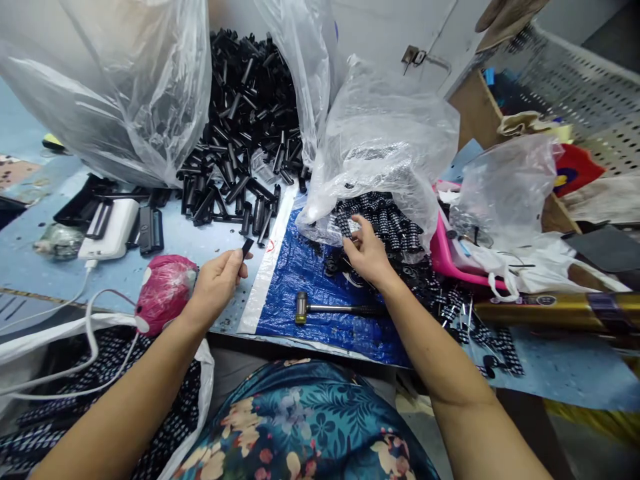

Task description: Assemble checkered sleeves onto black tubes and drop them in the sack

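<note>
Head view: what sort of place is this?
Likely a small workshop: a big heap of black parts, patterned parts at the mouth of a plastic bag, and a hammer on a blue sheet.

The black tubes (233, 157) look like smooth plastic, the blue sheet (300, 265) glossy.

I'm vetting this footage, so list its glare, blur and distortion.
Head view: glare streaks the left plastic bag and glints on the blue sheet; head view: many black parts merge darkly; head view: edges look stretched, yellowish material at lower right soft.
</note>
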A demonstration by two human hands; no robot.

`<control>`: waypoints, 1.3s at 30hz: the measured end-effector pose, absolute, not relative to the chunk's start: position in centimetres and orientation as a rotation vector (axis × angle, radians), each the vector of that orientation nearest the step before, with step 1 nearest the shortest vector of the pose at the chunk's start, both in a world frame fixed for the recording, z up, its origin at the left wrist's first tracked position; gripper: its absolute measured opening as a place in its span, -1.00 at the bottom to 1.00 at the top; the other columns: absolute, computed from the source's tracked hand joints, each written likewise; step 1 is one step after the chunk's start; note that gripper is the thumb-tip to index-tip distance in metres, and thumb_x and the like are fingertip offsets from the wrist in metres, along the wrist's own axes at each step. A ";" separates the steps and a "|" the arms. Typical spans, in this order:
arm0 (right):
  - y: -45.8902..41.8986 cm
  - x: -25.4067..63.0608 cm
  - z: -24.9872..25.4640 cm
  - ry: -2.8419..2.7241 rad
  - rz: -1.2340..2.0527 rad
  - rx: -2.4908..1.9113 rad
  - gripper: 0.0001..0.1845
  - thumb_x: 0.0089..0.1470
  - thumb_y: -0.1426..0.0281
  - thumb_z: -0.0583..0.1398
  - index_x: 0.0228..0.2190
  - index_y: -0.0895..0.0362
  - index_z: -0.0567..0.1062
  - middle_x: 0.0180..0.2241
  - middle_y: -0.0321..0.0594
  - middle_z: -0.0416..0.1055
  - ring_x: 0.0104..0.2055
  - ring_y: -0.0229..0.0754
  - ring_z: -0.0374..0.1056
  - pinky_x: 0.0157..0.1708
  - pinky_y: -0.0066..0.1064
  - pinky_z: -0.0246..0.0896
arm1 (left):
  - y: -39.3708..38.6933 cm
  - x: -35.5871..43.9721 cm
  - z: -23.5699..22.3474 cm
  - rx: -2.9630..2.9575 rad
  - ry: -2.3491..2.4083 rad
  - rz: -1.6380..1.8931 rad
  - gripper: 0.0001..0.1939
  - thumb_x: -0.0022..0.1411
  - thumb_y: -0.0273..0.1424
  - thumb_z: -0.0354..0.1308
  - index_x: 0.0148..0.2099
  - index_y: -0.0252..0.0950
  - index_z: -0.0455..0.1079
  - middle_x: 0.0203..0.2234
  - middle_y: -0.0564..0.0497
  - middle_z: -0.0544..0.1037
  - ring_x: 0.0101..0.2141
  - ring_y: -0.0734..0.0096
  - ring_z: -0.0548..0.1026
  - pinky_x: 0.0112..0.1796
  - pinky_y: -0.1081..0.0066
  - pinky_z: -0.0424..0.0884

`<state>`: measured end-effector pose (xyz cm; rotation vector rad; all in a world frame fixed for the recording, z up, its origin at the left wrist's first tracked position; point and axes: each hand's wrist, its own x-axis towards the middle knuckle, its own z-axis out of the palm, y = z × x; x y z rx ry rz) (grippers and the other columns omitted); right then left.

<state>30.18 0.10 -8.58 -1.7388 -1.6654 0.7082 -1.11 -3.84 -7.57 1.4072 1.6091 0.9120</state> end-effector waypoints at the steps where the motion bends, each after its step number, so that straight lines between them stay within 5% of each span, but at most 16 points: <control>1: -1.3 30.4 -9.0 -1.487 0.877 -1.600 -0.32 0.16 0.10 0.19 0.23 0.05 0.20 -0.24 -0.13 0.49 -0.35 -0.09 0.44 -0.21 -0.16 0.39 | -3.9 -0.8 -7.4 1.246 1.507 0.997 -0.60 0.28 -0.03 0.11 -0.31 -0.29 0.42 -0.54 0.05 0.44 -0.54 0.45 0.34 -0.45 0.43 0.26; 5: -5.6 29.7 -10.2 -0.874 1.340 -1.240 -0.38 0.09 -0.15 0.18 -0.01 0.01 0.38 -0.37 -0.30 0.43 -0.48 -0.26 0.35 -0.48 -0.39 0.29 | -4.5 1.6 -7.3 0.978 1.236 1.037 -0.63 0.01 -0.15 0.40 -0.29 -0.28 0.40 -0.54 0.12 0.47 -0.61 0.53 0.36 -0.52 0.49 0.26; 10: -6.9 28.1 -9.9 -0.685 1.436 -1.184 -0.37 0.06 -0.23 0.17 -0.20 0.08 0.45 -0.38 -0.32 0.40 -0.45 -0.31 0.34 -0.52 -0.48 0.23 | -5.9 4.4 -7.4 1.477 1.297 0.880 -0.77 0.15 -0.25 0.28 -0.20 -0.28 0.57 -0.44 0.01 0.57 -0.47 0.40 0.48 -0.38 0.38 0.39; 14: -7.9 27.0 -9.4 -1.114 1.272 -1.239 -0.47 -0.03 -0.04 0.36 -0.15 0.04 0.46 -0.27 -0.31 0.44 -0.39 -0.30 0.34 -0.41 -0.43 0.27 | -7.1 5.7 -6.7 1.757 1.227 0.816 -0.75 0.14 -0.46 0.17 -0.13 -0.26 0.56 -0.30 -0.03 0.60 -0.25 0.31 0.52 -0.14 0.29 0.42; 19: -10.3 24.9 -9.8 -1.288 1.118 -1.347 -0.66 0.09 0.07 0.31 -0.40 0.09 0.48 -0.53 -0.36 0.30 -0.50 -0.30 0.19 -0.46 -0.42 0.18 | -9.1 7.9 -6.8 1.128 1.175 1.084 -0.80 0.06 -0.35 0.28 -0.25 -0.30 0.42 -0.49 0.08 0.48 -0.49 0.47 0.43 -0.39 0.43 0.37; 25: -10.5 24.5 -10.2 -0.847 1.539 -1.249 -0.45 0.03 -0.15 0.28 -0.28 0.09 0.49 -0.44 -0.29 0.41 -0.52 -0.29 0.30 -0.56 -0.44 0.26 | -8.6 9.0 -8.1 0.546 1.018 1.236 -0.91 0.15 -0.41 0.10 -0.27 -0.30 0.27 -0.55 0.08 0.49 -0.54 0.50 0.47 -0.41 0.46 0.40; 30: -10.4 24.8 -9.1 -0.667 1.658 -1.192 -0.46 0.03 -0.14 0.28 -0.31 0.09 0.47 -0.63 -0.45 0.18 -0.67 -0.40 0.07 -0.69 -0.56 0.07 | -9.9 8.1 -8.3 0.657 1.003 1.059 -0.95 0.26 -0.47 -0.05 -0.20 -0.24 0.18 -0.64 0.21 0.40 -0.75 0.60 0.23 -0.65 0.54 0.15; 39: -10.5 23.0 -7.6 -0.601 1.572 -1.168 -0.45 0.11 -0.21 0.16 -0.21 0.00 0.46 -0.67 -0.53 0.11 -0.73 -0.40 -0.08 -0.74 -0.56 -0.08 | -10.3 8.3 -8.1 1.200 1.056 1.097 -0.96 0.26 -0.49 0.05 -0.26 -0.26 0.30 -0.52 0.14 0.42 -0.48 0.53 0.37 -0.36 0.47 0.31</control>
